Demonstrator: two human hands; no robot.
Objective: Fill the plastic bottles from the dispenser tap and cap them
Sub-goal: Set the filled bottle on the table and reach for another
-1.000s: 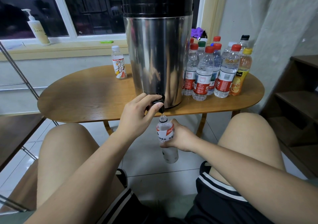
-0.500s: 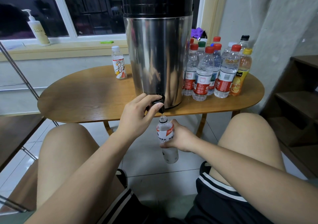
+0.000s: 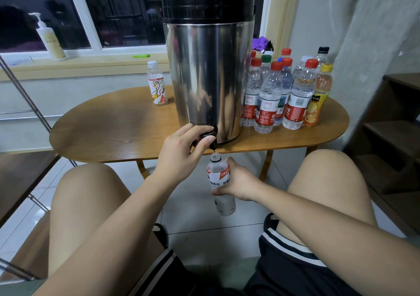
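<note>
Fingers of the left hand (image 3: pixel 179 152) grip the dispenser tap (image 3: pixel 210 136); right hand (image 3: pixel 238 182) clasps the uncapped bottle (image 3: pixel 219 182) just beneath.

Uncapped clear bottle (image 3: pixel 221 183) sits upright right under the black tap (image 3: pixel 211 137) of the steel dispenser (image 3: pixel 208 72), capped bottles (image 3: pixel 284 91) clustered far right.

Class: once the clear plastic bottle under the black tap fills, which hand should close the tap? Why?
Left: the left hand grips the black tap lever; the right hand holds the clear plastic bottle.

Pump bottle (image 3: pixel 50 43), purple cloth (image 3: pixel 261 42), wooden shelves (image 3: pixel 395 134)
</note>
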